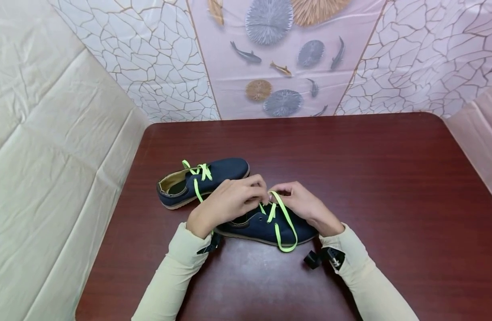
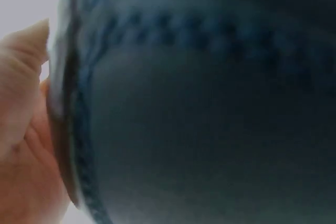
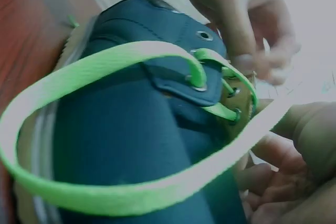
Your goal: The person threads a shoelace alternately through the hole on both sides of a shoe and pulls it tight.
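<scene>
A navy canvas shoe (image 1: pixel 254 229) lies close in front of me, its toe to the right, with a neon-green shoelace (image 1: pixel 288 218) through some of its eyelets. My right hand (image 1: pixel 304 207) is over the toe side of the lacing and pinches the shoelace; in the right wrist view the lace (image 3: pixel 105 198) makes a wide loop that runs to those fingers. Above the shoe's opening is my left hand (image 1: pixel 239 198), bent fingertips at the eyelets; I cannot tell whether they pinch anything. The shoe's dark stitched side (image 2: pixel 210 124) fills most of the left wrist view.
Behind and left of the near shoe is a second navy shoe (image 1: pixel 226 169), laced in the same green (image 1: pixel 205 171). Both are on a dark red-brown wooden table (image 1: pixel 370 156). Patterned cloth (image 1: pixel 157 58) hangs behind its far edge, and pale cloth (image 1: pixel 49 178) along the left.
</scene>
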The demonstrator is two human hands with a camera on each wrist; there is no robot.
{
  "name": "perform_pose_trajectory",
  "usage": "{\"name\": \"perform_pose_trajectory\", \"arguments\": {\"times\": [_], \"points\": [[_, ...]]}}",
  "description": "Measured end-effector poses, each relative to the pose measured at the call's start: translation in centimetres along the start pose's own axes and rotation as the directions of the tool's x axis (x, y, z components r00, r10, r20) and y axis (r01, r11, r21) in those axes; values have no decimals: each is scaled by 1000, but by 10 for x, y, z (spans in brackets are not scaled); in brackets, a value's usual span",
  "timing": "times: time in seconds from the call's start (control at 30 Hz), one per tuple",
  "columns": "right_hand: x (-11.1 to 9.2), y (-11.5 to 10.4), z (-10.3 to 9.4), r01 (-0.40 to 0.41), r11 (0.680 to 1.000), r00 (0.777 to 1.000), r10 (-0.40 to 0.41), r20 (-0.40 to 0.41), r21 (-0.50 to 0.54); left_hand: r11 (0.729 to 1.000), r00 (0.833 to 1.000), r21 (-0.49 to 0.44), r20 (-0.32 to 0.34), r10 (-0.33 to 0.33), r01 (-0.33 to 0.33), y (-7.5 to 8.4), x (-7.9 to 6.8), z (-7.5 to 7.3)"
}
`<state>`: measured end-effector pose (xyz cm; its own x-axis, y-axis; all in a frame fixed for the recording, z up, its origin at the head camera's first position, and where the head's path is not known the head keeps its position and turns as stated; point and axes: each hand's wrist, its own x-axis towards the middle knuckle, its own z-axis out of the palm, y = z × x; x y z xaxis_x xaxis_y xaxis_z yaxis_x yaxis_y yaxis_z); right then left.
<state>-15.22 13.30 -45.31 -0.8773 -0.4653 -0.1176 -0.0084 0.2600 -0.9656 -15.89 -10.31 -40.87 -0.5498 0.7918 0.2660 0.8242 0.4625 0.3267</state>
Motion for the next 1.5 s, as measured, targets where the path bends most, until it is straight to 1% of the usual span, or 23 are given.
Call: {"name": "perform_pose_trajectory", "arguments": {"times": [0.07,0.13,0.2,0.27,0.33,0.4,0.43,0.57,0.7,0.73,0.8,0.9,0.97,1.03,1.13,1.27,1.37,1.5], "points": [[2,0,-1,-13,1000,1000,13,22,23,994,998,97,-16,58,-56,3,0,1],[4,1,-2,-28,999,999,27,36,32,973,994,206,-14,106,-101,5,0,2],[5,1,-3,-47,998,998,46,48,34,939,988,312,-10,157,-146,6,0,2],[6,0,-3,-62,997,997,60,57,36,894,978,407,-4,206,-187,7,0,1],[6,1,-3,-85,995,995,82,64,48,850,968,476,14,249,-226,6,0,2],[6,0,-3,-87,995,994,83,69,56,813,957,520,29,289,-261,4,0,3],[6,0,-4,-85,995,994,81,72,59,800,952,532,36,305,-277,3,1,3],[7,1,-3,-75,995,994,69,80,71,765,929,549,64,363,-337,0,2,3],[8,1,0,-36,995,997,30,68,93,746,914,548,90,396,-377,-2,2,2],[8,1,1,-21,995,998,15,62,101,749,914,544,91,396,-378,-2,2,2],[8,0,3,11,993,999,-17,48,119,763,917,530,83,389,-371,-3,0,2],[8,-1,4,46,990,999,-49,19,137,792,925,503,43,378,-347,-3,-3,3],[7,-2,4,59,989,998,-58,-5,137,820,929,468,3,370,-328,-2,-6,2],[6,-3,3,72,990,997,-68,-34,121,842,930,438,-37,366,-314,-1,-9,1],[5,-6,2,93,993,993,-87,-79,76,890,935,362,-107,337,-279,1,-14,-2],[4,-11,3,120,992,984,-115,-135,26,928,938,284,-176,299,-243,6,-21,-7],[4,-14,4,138,990,975,-140,-172,-22,940,933,242,-212,292,-239,10,-25,-11],[2,-17,3,155,983,960,-173,-219,-97,956,915,141,-283,288,-257,16,-29,-19]]}}
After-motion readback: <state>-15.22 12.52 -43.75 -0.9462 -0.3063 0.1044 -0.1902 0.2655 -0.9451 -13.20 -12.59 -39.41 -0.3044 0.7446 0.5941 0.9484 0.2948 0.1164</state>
